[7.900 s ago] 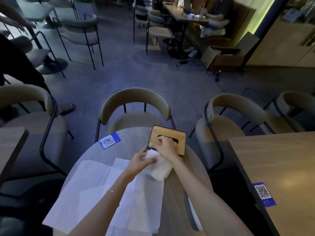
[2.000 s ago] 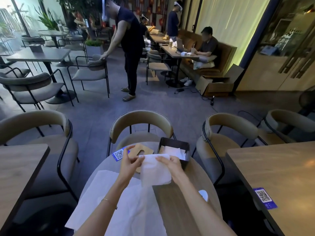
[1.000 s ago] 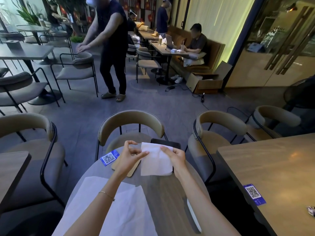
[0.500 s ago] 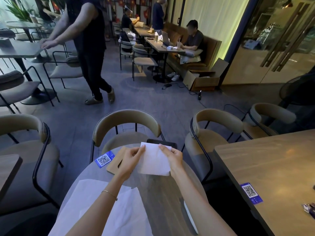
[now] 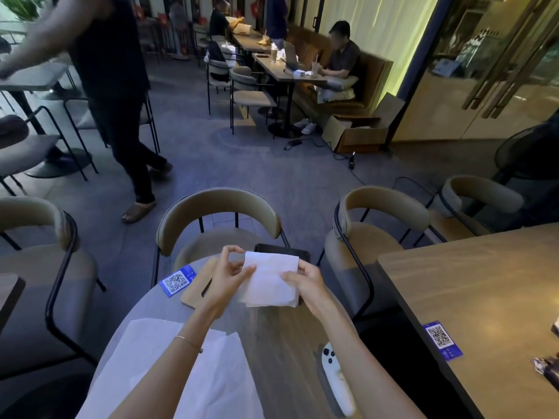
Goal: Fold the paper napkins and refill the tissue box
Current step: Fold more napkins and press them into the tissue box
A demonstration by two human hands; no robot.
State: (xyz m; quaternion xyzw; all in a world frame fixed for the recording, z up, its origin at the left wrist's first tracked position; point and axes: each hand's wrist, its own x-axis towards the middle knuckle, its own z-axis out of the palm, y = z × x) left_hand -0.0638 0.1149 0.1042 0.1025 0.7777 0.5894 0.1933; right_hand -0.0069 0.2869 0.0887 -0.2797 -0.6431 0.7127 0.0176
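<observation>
Up front, folded white napkin [image 5: 270,278] held off the round surface [image 5: 281,337] between both hands, roughly rectangular, soft creases, layered lower edge. Long axis runs near-to-far, top edge tipped away toward the chair [image 5: 219,216]. Right hand [image 5: 305,282] grip pinches the napkin's right edge, thumb on top. Left hand [image 5: 230,275] at the left edge, lower fingers touching the paper, thumb and index curled together above it; whether that grip actually clamps the paper, cannot tell. Napkin hangs over the dark tissue box [image 5: 282,249], box mostly hidden behind it. Wooden lid [image 5: 196,290] with slot lies flat just left, beside a blue QR card [image 5: 178,280]. Unfolded white sheets [image 5: 181,367] spread at the near edge under the left forearm; thin bracelet on that wrist. White controller [image 5: 334,379] lies near the right forearm. Dim café room, grey floor, tan curved chairs around, second wooden table [image 5: 484,297] at right, a person walking at left, another seated at a far bench.
</observation>
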